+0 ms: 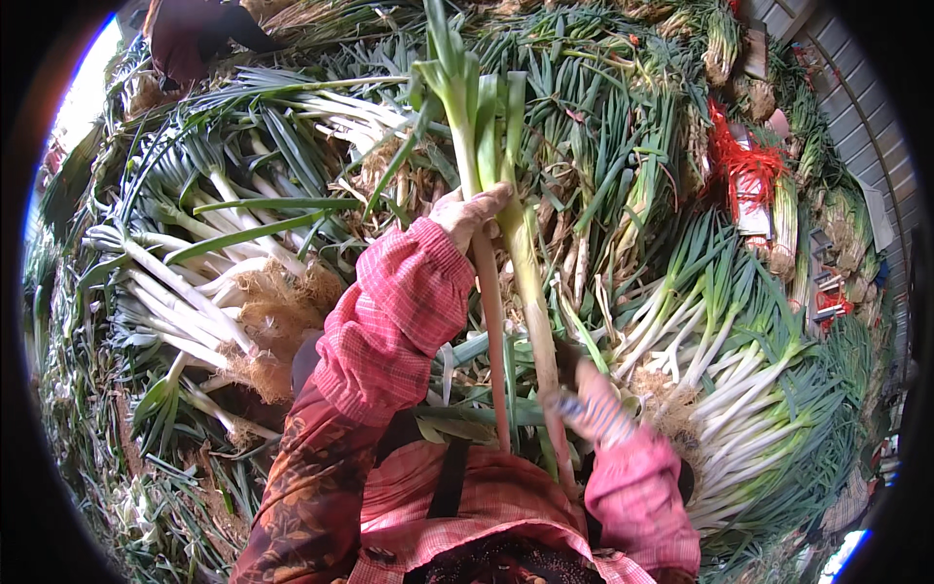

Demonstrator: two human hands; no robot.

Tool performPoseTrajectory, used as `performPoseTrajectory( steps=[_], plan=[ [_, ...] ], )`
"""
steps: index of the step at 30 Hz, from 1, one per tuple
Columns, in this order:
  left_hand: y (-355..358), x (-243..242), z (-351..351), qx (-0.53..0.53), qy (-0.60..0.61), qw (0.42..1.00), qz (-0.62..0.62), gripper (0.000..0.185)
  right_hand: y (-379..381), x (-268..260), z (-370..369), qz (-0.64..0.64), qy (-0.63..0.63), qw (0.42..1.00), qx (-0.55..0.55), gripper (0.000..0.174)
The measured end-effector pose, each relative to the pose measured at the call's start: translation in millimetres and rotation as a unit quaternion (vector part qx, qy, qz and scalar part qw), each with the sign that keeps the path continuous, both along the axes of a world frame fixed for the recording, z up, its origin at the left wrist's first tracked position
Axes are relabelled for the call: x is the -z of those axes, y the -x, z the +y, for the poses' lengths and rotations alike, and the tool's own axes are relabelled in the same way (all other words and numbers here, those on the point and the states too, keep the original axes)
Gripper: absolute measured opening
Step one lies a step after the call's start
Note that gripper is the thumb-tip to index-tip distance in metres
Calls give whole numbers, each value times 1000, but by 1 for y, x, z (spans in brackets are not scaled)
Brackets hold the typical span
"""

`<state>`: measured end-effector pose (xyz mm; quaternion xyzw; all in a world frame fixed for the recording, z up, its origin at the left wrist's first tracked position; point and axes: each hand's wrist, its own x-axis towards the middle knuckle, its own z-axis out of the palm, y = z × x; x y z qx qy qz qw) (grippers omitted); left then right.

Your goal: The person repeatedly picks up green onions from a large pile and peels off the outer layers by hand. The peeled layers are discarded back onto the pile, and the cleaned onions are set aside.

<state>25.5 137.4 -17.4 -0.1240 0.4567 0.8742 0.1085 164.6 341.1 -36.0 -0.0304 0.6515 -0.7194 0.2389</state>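
My left hand (pixel 471 215) is closed around the upper part of two large green onions. The onion on the right (pixel 527 285) has a thick, yellowish-brown outer skin, and the slimmer onion on the left (pixel 490 314) hangs beside it. Both have their leaves up and point down toward my lap, where the lower ends pass in front of the pink checked apron (pixel 408 485). Blurred by motion, my right hand (pixel 602 409) is beside the lower shaft of the right onion, with a blue-and-white striped covering over part of it. Whether its fingers grip anything is unclear.
Pale green onions with fibrous roots lie heaped at left (pixel 190 306). Another fanned-out pile of cleaned green onions (pixel 737 394) lies at right. Unpeeled onions (pixel 591 109) spread ahead. Red plastic ties (pixel 744 164) lie at upper right. Another person (pixel 193 40) bends at the upper left.
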Motion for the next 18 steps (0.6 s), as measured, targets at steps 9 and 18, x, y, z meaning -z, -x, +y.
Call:
performPoseTrajectory(
  steps=[9, 18],
  plan=[
    [-3, -6, -13, -14, -94, 995, -20, 13, 119, -46, -87, 207, -92, 964, 141, 30],
    [6, -16, -106, -169, -34, 984, 43, 16, 6, -4, 0, 43, 96, 987, 124, 35]
  ],
)
